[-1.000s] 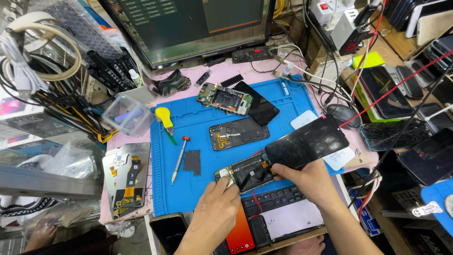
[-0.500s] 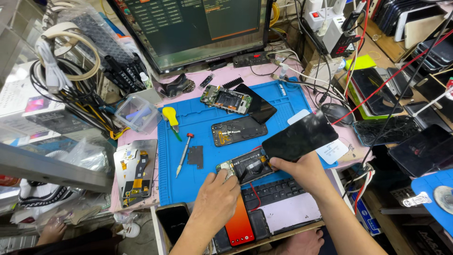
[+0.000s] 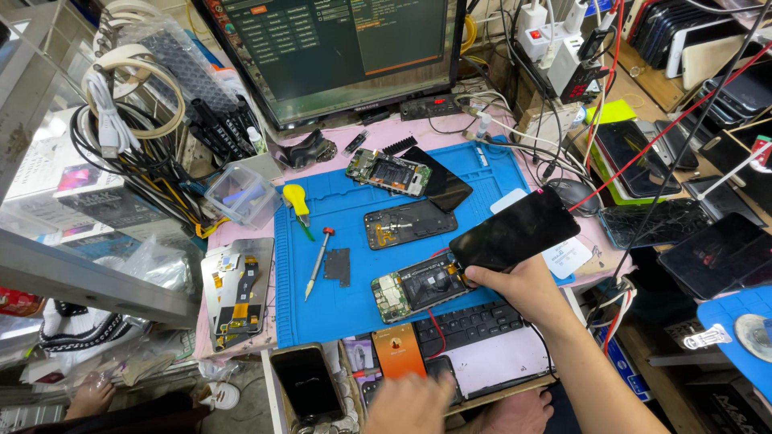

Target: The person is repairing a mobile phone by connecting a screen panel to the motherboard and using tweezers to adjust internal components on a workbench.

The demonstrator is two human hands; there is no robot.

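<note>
A black phone screen panel (image 3: 515,229), glossy, dark and rounded at its corners, is held tilted above the right edge of the blue work mat (image 3: 338,317), pinched at its lower edge by the right hand (image 3: 523,285). Just beside it lies an opened phone body (image 3: 418,285) (circuit board exposed). The left hand (image 3: 410,402) is blurred low in the frame; its grip cannot be told.

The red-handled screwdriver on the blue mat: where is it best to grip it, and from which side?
Grip the red-handled screwdriver by its slim grey shaft, pinching from above across its width. It lies flat on the blue mat, red cap away from the person, with bare mat on both sides.
</note>
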